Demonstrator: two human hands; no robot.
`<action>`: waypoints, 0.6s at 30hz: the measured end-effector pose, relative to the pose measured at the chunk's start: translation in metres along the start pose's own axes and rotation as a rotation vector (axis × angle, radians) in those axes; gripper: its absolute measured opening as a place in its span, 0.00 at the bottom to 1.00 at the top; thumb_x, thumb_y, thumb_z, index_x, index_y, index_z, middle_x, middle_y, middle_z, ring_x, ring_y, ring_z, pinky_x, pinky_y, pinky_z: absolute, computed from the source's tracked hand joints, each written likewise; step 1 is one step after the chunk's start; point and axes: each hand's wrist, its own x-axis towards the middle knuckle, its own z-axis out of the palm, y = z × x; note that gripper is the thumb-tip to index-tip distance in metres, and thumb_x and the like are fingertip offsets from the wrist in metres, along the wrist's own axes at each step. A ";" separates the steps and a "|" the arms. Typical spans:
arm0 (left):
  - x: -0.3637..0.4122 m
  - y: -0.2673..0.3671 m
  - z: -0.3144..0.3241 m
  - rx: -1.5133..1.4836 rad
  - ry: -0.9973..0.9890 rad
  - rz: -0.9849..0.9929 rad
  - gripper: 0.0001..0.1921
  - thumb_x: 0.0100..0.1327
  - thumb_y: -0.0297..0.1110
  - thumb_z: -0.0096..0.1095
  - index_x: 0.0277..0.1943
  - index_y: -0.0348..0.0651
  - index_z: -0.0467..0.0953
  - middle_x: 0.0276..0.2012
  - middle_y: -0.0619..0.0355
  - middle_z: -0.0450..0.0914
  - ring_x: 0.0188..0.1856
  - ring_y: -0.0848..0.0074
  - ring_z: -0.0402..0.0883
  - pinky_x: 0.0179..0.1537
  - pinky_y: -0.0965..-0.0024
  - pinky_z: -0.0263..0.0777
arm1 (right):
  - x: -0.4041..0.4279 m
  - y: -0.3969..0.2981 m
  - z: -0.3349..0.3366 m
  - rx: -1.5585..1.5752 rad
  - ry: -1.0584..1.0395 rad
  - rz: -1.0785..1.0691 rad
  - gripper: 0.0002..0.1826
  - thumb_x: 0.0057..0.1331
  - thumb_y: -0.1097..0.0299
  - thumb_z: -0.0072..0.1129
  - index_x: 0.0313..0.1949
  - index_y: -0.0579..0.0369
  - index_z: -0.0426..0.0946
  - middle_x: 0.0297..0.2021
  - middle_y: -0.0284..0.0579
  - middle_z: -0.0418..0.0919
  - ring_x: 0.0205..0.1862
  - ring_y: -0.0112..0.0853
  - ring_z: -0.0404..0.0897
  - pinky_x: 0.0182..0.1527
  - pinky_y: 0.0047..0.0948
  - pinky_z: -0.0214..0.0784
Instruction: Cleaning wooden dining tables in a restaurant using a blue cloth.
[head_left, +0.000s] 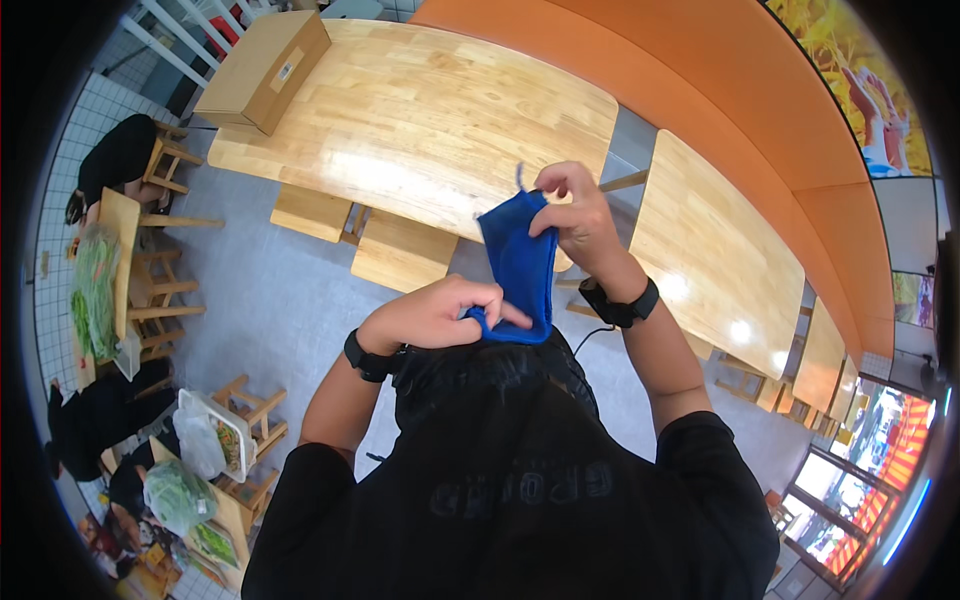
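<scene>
A blue cloth (517, 255) hangs between my two hands in front of my waist. Its upper right corner is pinched by my right hand (581, 217), with a loose strand sticking up at the top edge. Lower down, my left hand (450, 311) grips the bottom left corner, one finger stretched along the cloth's lower edge. Both wrists carry black bands. Just beyond the cloth is the near edge of a long wooden table (450, 97).
A cardboard box (259, 75) sits on the table's far left end. Wooden stools (405, 247) are tucked beneath. Another table (712, 247) stands right, along an orange bench (675, 82). At left, people (112, 157) sit near bagged green vegetables (97, 292) and a white tub (236, 439).
</scene>
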 end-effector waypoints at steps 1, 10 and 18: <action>-0.001 0.000 -0.002 -0.001 -0.010 0.001 0.02 0.50 0.20 0.51 0.28 0.37 0.68 0.53 0.42 0.81 0.59 0.63 0.78 0.55 0.65 0.70 | -0.001 -0.005 0.006 0.113 -0.029 0.022 0.11 0.41 0.82 0.66 0.21 0.48 0.80 0.39 0.41 0.74 0.39 0.36 0.76 0.37 0.30 0.70; -0.014 0.011 -0.024 0.485 0.499 0.239 0.10 0.50 0.19 0.61 0.35 0.41 0.82 0.56 0.49 0.73 0.54 0.62 0.75 0.51 0.66 0.71 | 0.010 -0.048 0.020 0.073 -0.185 -0.085 0.12 0.46 0.85 0.64 0.21 0.48 0.80 0.39 0.42 0.74 0.39 0.34 0.77 0.38 0.29 0.71; -0.014 -0.023 -0.039 0.355 0.731 0.125 0.13 0.56 0.21 0.65 0.45 0.38 0.81 0.36 0.56 0.79 0.38 0.73 0.79 0.41 0.73 0.72 | -0.031 -0.056 0.046 0.606 -0.220 0.765 0.62 0.50 0.59 0.77 0.75 0.52 0.41 0.62 0.51 0.70 0.60 0.38 0.73 0.64 0.38 0.60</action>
